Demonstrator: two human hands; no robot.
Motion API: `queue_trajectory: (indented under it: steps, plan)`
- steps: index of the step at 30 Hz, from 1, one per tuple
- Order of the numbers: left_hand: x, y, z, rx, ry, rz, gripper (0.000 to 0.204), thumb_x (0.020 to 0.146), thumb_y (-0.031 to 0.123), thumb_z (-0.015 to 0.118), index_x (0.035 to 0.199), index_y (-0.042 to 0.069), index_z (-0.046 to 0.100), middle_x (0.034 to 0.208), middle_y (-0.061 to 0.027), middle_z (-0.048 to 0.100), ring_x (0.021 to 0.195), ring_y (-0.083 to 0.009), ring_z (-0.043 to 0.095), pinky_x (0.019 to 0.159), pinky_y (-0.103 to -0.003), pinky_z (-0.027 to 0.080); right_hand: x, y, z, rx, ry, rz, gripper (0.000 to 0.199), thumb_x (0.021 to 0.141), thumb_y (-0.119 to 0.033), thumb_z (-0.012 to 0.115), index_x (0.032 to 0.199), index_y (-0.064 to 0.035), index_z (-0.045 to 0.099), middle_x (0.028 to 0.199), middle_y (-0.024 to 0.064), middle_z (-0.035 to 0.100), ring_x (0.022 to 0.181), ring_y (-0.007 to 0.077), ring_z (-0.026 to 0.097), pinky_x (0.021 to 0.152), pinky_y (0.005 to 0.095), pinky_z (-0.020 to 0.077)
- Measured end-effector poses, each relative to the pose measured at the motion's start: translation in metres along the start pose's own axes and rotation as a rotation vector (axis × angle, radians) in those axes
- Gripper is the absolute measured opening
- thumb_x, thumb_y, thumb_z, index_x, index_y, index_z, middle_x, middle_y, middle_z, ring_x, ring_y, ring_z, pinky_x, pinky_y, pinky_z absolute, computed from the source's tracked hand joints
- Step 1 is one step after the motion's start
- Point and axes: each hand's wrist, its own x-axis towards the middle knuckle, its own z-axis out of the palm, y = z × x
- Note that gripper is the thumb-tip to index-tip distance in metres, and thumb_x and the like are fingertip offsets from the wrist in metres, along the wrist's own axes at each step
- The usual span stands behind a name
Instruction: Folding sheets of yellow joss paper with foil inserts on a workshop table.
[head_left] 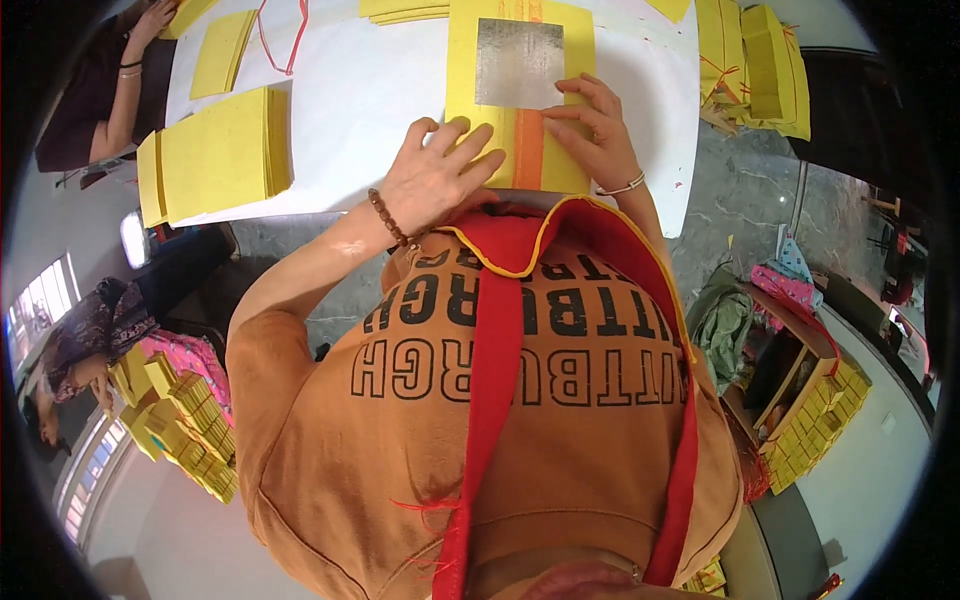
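Left hand (pixel 437 168) and right hand (pixel 592 125) pressed flat on yellow paper sheet (pixel 520 150) (silver foil square (pixel 518 62) at centre), white table (pixel 370 90)

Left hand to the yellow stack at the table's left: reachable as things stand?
Probably yes. The left hand lies flat on the yellow sheet with the silver square, holding nothing, and only bare white table lies between it and the yellow paper stack.

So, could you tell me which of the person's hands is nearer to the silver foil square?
Right. The right hand touches the silver foil square at its lower right corner; the left hand lies lower left, apart from it.
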Motion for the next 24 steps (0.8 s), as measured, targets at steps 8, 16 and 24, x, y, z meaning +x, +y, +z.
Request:
queue_trajectory:
  steps: [8, 16, 24]
  plan:
    - [0.000, 0.000, 0.007, -0.137, -0.020, 0.008, 0.048, 0.065, 0.022, 0.070, 0.108, 0.006, 0.056, 0.116, -0.0093, 0.052, 0.105, -0.0246, 0.049, 0.080, -0.035, 0.042, -0.010, -0.006, -0.006, 0.444, 0.125, 0.092, 0.018, 0.081, -0.013, 0.060, 0.098, -0.0070, 0.066, 0.110, 0.0079, 0.061, 0.121, 0.0299, 0.045, 0.102, 0.0398, 0.0304]
    - [0.006, -0.009, 0.001, -0.267, 0.079, 0.082, 0.027, 0.072, 0.012, 0.065, 0.097, 0.003, 0.060, 0.093, -0.0092, 0.059, 0.086, -0.0244, 0.057, 0.068, -0.033, 0.048, -0.017, 0.002, -0.007, 0.337, -0.028, 0.022, 0.027, 0.090, -0.023, 0.047, 0.089, -0.0050, 0.067, 0.106, 0.0115, 0.063, 0.121, 0.0305, 0.043, 0.103, 0.0403, 0.0287]
    - [0.013, -0.025, 0.002, -0.760, 0.023, -0.285, 0.017, 0.087, 0.015, 0.056, 0.085, -0.002, 0.061, 0.070, -0.0119, 0.056, 0.061, -0.0240, 0.054, 0.057, -0.032, 0.043, -0.019, 0.011, -0.002, 0.483, -0.007, 0.025, 0.048, 0.095, -0.034, 0.030, 0.094, -0.0013, 0.065, 0.108, 0.0118, 0.062, 0.124, 0.0318, 0.038, 0.104, 0.0402, 0.0267]
